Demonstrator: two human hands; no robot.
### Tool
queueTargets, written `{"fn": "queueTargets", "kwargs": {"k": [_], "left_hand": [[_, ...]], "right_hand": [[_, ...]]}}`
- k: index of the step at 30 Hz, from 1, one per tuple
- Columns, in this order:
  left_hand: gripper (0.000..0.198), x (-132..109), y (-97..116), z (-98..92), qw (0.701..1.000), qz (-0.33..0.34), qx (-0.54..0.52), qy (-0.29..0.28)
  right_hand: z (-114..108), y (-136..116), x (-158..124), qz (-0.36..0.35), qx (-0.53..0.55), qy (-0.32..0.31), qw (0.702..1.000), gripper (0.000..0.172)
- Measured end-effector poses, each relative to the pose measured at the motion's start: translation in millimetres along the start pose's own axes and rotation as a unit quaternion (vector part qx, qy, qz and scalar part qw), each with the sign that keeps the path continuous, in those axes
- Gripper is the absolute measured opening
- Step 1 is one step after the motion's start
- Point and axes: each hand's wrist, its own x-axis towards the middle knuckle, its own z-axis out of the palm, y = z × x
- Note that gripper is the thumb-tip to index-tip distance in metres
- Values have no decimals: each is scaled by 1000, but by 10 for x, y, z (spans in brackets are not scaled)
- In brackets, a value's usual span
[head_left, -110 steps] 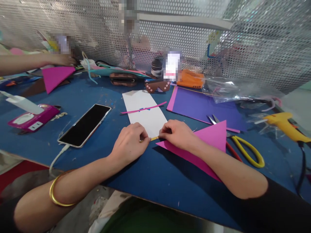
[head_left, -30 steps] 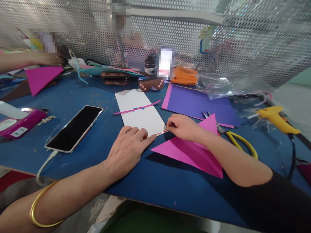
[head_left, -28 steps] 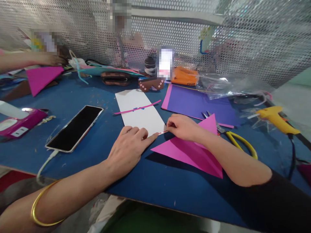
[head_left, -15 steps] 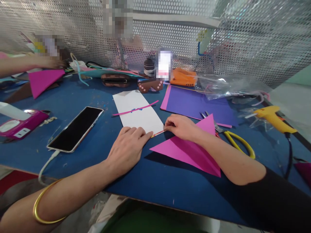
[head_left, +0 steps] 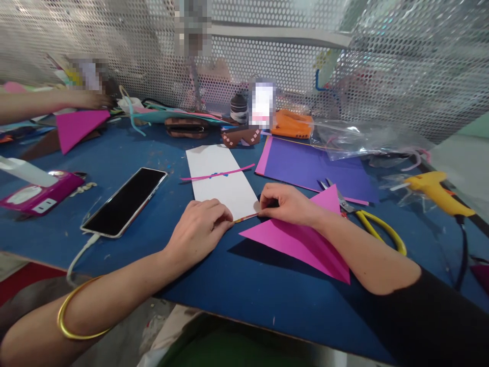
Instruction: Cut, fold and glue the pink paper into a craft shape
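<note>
Nearest me, right of the lower centre, folded pink paper (head_left: 294,245) lies beneath the right forearm, its sharp tip pointing left. I see the left hand (head_left: 200,227) and the right hand (head_left: 286,205), each in a narrow pinch on a thin yellow-red strip (head_left: 246,218), which slants slightly up rightward along the near edge of the white sheet (head_left: 229,199). That sheet sits mid-frame, its long axis running toward the upper left. A magenta strip (head_left: 241,169) crosses it sideways. Upper centre, a lit screen (head_left: 262,104) is too blurred to read.
</note>
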Motion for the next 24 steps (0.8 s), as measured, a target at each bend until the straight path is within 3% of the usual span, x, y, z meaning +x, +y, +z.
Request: {"fn": "queueTargets", "kwargs": {"k": [8,15,24], "left_hand": [[14,6,-42,-20,1000,-8,8,-18],[15,-15,-37,-24,1000,-2,11,-19],[10,76,28,43,998,-42,-48,8]], "right_hand": [[49,-48,3,-38,-40,55,997,23],[129,-14,5,-91,-24,21,995,13],[206,-61,-14,-58,-34,35,997,18]]}}
